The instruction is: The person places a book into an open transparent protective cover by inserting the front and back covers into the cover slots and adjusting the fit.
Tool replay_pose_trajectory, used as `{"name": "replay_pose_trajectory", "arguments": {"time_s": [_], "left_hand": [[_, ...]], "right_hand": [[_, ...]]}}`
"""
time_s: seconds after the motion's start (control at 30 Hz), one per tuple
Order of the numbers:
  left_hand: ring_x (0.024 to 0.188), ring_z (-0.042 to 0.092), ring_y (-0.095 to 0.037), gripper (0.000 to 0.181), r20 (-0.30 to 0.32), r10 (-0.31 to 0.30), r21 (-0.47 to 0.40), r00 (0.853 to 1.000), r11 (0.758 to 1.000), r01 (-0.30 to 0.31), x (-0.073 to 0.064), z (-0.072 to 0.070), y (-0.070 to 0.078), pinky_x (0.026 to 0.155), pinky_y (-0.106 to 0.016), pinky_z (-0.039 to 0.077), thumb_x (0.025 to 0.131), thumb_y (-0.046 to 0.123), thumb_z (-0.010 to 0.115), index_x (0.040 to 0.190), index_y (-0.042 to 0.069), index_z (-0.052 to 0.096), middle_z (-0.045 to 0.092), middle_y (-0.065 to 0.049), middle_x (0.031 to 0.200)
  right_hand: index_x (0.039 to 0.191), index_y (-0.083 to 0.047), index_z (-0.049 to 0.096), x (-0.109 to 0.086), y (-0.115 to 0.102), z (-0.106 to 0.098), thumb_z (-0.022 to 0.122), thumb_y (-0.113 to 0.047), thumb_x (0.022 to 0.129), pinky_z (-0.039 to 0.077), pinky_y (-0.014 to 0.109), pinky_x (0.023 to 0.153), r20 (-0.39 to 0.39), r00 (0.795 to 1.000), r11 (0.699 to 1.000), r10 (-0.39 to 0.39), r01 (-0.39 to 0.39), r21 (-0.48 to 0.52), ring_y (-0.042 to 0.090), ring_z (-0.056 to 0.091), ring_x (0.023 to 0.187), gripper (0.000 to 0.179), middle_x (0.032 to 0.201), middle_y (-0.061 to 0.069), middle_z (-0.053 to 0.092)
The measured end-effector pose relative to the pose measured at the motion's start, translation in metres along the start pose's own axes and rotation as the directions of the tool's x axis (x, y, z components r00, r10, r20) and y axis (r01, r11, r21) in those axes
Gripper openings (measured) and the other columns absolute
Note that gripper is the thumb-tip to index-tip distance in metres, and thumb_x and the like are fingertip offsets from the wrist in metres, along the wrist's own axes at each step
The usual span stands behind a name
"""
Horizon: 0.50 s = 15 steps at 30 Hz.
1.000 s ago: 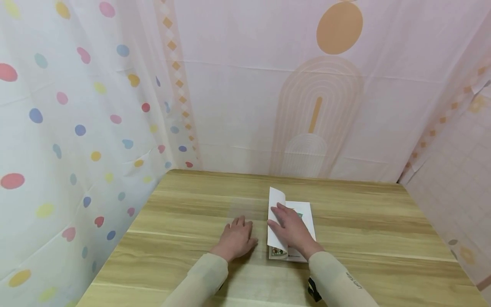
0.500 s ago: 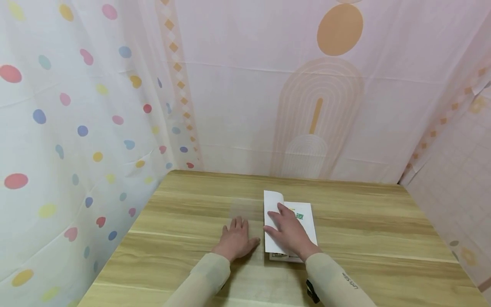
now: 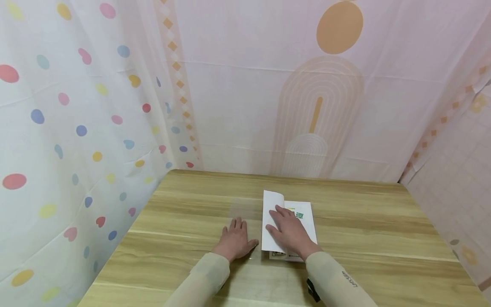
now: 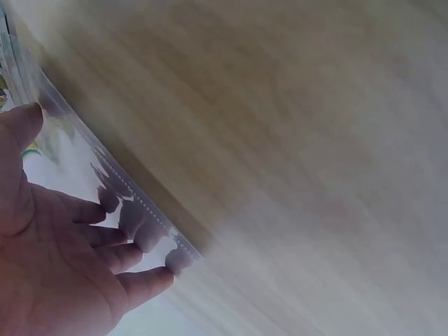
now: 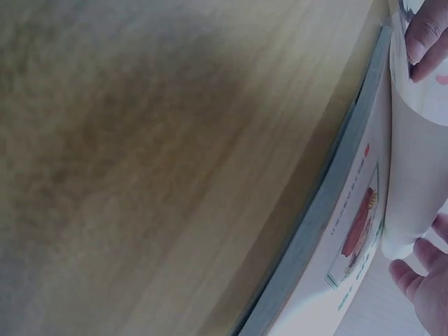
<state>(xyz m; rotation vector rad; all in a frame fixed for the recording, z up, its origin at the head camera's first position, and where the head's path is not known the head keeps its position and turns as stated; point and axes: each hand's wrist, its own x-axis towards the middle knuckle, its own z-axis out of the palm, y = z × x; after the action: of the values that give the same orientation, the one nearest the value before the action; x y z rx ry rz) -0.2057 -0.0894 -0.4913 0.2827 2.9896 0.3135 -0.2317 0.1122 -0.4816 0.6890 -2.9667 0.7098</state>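
Observation:
A white book lies on the table, its front leaf folded over to the left. My right hand rests on the fold with spread fingers. The right wrist view shows the book's thick page block and a cover with a red food picture, beside the rolled leaf. To the left, my left hand lies flat on a clear plastic sheet, its thumb towards the book. Up close, the left wrist view shows a dotted seam along the plastic's edge, near my fingertips.
The wood-grain table extends to both sides of the book. A polka-dot curtain hangs at the left, and a pale pink curtain with an arch print hangs behind the far edge.
The folded leaf has come down further to the left and lies flatter, with my right hand following it slightly. My left hand stays almost in place on the plastic.

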Motion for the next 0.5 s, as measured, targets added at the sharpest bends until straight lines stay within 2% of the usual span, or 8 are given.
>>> {"name": "replay_pose_trajectory", "arguments": {"time_s": [0.2, 0.5], "left_hand": [[0.140, 0.033, -0.042, 0.078, -0.038, 0.012, -0.002, 0.999, 1.000, -0.012, 0.000, 0.003, -0.001, 0.107, -0.062, 0.032, 0.096, 0.052, 0.056, 0.142, -0.010, 0.042, 0.036, -0.029, 0.150], [0.142, 0.030, -0.041, 0.087, -0.037, -0.008, 0.012, 0.999, 1.000, 0.009, 0.001, 0.007, -0.001, 0.110, -0.063, 0.027, 0.093, 0.057, 0.057, 0.144, -0.011, 0.039, 0.034, -0.029, 0.152]], "right_hand": [[0.147, -0.007, 0.048, 0.001, 0.002, 0.006, 0.053, -0.039, 0.101, 0.024, 0.053, 0.115, 0.016, 1.000, 1.000, -0.018, 0.017, 0.013, 0.040, 0.027, 0.144, 0.056, 0.157, 0.017, 0.032], [0.145, -0.005, 0.049, 0.002, -0.003, 0.012, 0.053, -0.039, 0.102, 0.028, 0.055, 0.113, 0.021, 1.000, 0.995, -0.013, 0.015, -0.100, 0.042, 0.029, 0.142, 0.055, 0.156, 0.019, 0.033]]}}
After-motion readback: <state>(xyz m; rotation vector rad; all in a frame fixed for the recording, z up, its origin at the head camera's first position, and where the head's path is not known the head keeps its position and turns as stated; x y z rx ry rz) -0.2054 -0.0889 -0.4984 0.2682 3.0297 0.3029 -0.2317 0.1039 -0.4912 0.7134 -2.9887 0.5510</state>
